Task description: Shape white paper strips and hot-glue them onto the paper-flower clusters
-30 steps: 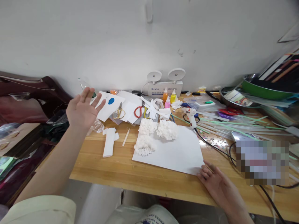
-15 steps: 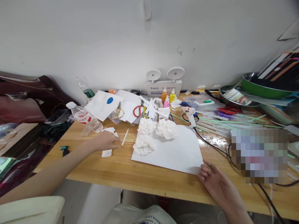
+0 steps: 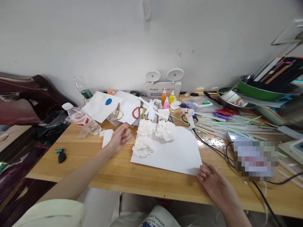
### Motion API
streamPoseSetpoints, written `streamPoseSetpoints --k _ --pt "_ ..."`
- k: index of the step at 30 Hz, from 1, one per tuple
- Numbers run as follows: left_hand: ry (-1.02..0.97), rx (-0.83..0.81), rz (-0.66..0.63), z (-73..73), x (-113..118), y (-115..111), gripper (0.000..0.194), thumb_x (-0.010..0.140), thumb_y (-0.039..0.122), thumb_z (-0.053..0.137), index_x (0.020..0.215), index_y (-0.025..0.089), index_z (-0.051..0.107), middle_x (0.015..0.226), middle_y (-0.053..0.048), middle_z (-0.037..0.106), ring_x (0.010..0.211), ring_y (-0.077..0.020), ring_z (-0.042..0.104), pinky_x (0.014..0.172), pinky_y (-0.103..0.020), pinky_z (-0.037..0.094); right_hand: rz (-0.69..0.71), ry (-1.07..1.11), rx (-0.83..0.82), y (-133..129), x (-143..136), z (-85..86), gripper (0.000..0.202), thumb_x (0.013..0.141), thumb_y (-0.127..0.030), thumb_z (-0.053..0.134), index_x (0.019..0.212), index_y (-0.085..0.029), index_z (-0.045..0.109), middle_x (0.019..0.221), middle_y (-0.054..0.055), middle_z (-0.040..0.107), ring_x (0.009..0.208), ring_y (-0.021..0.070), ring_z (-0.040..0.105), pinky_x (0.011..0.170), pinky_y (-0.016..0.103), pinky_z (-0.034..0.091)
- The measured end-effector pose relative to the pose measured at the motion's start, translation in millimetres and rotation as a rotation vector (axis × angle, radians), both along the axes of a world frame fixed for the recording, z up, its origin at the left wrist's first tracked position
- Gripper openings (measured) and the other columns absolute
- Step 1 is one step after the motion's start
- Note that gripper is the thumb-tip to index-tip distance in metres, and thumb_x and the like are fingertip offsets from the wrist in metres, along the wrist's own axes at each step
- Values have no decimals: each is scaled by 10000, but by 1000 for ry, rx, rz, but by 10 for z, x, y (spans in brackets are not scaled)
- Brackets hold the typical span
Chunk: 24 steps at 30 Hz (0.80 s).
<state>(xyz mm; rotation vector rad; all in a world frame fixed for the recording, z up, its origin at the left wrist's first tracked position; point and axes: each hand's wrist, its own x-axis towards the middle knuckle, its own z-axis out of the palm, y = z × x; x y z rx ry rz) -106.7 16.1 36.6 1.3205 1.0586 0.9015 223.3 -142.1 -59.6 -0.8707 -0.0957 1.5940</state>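
Note:
My left hand (image 3: 120, 137) is closed, with its fingers bent together above the table. Whatever it may hold is hidden; a flat pale stick seen there earlier no longer shows. Under and beside this hand lies a white paper piece (image 3: 107, 138). My right hand (image 3: 216, 183) has its curled fingers on the near right corner of a white sheet (image 3: 177, 153), pinching it. On the sheet's left part sit three fluffy white clumps: one at the back left (image 3: 146, 127), one to its right (image 3: 166, 130), and one nearer me (image 3: 143, 147).
A glue gun (image 3: 189, 118) with a black cable stands behind the sheet. Gold scissors (image 3: 116, 113), red-handled scissors (image 3: 136, 112) and papers lie at the back. A water bottle (image 3: 82, 119) leans at left. Straws (image 3: 219, 126) and a blurred-out phone (image 3: 254, 160) are at right.
My left hand has moved right and its fingers have closed; the pale stick beside it is out of sight. My right hand stays at the sheet's corner. The view has shifted slightly.

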Motion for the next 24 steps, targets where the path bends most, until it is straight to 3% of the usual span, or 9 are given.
streamPoseSetpoints --k 2,6,8,10,13,18,19,22,24 --pt "197 84 -38 37 -55 11 295 850 462 304 718 204 361 471 90 220 355 -66 215 406 -196 259 -8 13 -3 0 -3 4 234 658 -351 656 850 -219 633 664 -6 517 627 111 485 596 247 462" --pt "769 370 -244 98 -200 -6 302 792 474 436 893 204 526 719 8 544 579 -113 466 543 -226 320 -10 55 -16 9 -9 -3 262 647 -345 664 869 -209 634 669 -5 513 627 102 485 596 233 465" --pt "1067 507 -365 92 -262 -15 338 778 480 452 944 206 562 756 -19 584 667 -158 510 601 -252 328 -10 53 -18 12 -8 -8 262 647 -345 663 871 -212 635 674 -3 511 626 105 484 584 234 466" --pt "1146 540 -449 59 -317 -5 305 771 460 473 813 185 598 653 -24 569 657 -176 511 615 -267 322 -12 50 -22 13 -5 -10 259 645 -345 664 867 -214 636 670 -3 506 623 106 480 575 233 465" --pt "893 428 -437 -12 -370 41 311 788 400 472 597 166 547 560 -6 512 584 -146 472 605 -261 321 -12 55 -22 11 0 -8 254 646 -345 663 860 -211 636 661 -6 498 619 101 477 575 228 463" --pt "528 312 -214 -142 -210 38 334 857 380 335 645 161 473 812 -53 565 781 -156 514 689 -264 390 -9 29 -25 10 0 -10 250 657 -353 649 866 -218 636 675 -1 496 625 110 479 576 241 468" --pt "346 219 -143 -166 -140 17 315 850 378 358 642 161 451 824 -57 569 784 -155 525 685 -267 405 -9 27 -24 10 -1 -10 250 659 -355 647 869 -219 636 678 0 496 627 111 480 580 242 469" --pt "-142 -78 -21 -215 45 -42 292 801 376 468 612 167 391 589 13 489 579 -114 514 626 -271 440 -10 39 -18 7 -6 1 244 663 -354 645 867 -219 636 678 -2 495 631 107 482 584 236 467" --pt "-247 -194 15 -224 81 -44 276 786 346 511 608 162 410 491 64 371 434 -66 418 536 -237 429 -9 38 -20 4 -11 19 232 662 -348 645 856 -220 639 675 -2 494 630 108 482 582 237 467"
